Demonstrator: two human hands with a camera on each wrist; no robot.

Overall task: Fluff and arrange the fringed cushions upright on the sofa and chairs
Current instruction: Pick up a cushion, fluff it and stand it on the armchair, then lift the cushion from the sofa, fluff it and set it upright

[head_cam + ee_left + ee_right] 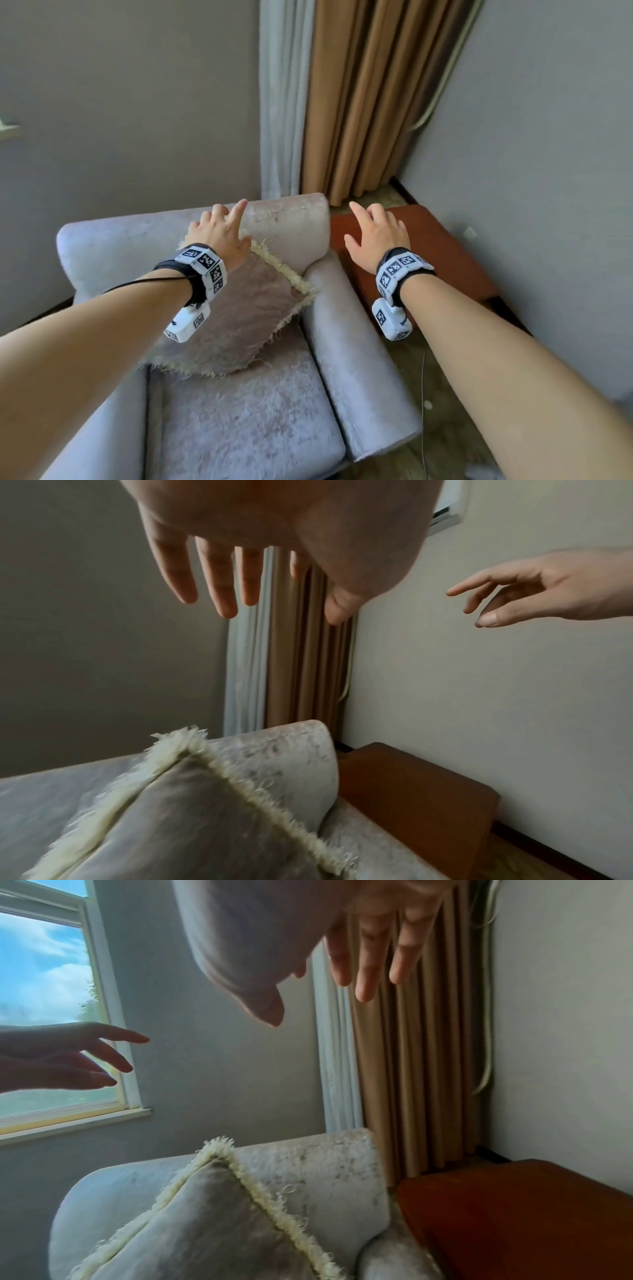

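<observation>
A taupe cushion with a cream fringe leans upright against the back of a pale grey armchair, one corner pointing up. The same cushion fills the lower left of the left wrist view, and the cushion sits low in the right wrist view. My left hand hovers above the cushion's top corner with fingers spread, touching nothing. My right hand hangs in the air to the right, over the brown table, fingers straight and empty.
A reddish-brown wooden side table stands right of the armchair's arm. Tan and white curtains hang in the corner behind. A window is on the left wall. A thin cable runs along the floor.
</observation>
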